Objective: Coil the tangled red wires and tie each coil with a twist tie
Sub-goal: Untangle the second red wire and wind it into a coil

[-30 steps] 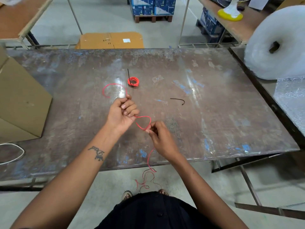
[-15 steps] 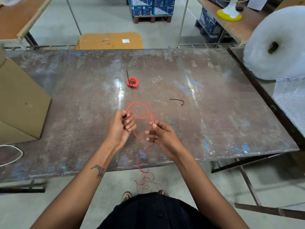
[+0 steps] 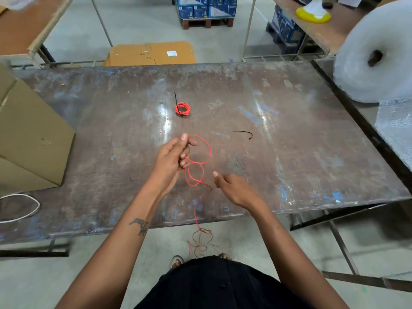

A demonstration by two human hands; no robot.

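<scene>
My left hand (image 3: 172, 155) pinches a red wire (image 3: 206, 150) that forms two loose loops just to its right above the table (image 3: 312, 152). The wire's tail runs down over the near table edge and lies tangled on the floor (image 3: 201, 240). My right hand (image 3: 236, 189) hovers to the right of the lower loop with fingers apart and nothing clearly in it. A finished red coil (image 3: 183, 108) bound with a black twist tie lies farther back on the table. A loose black twist tie (image 3: 244, 133) lies right of the loops.
A cardboard box (image 3: 29, 139) stands on the table's left end, with a white cable loop (image 3: 20, 207) in front of it. A big bubble wrap roll (image 3: 374, 52) sits at the right. A flat carton (image 3: 149, 53) lies on the floor behind the table.
My right hand let go of the wire and drew back to the right. My left hand rose a little and now holds two loops instead of one.
</scene>
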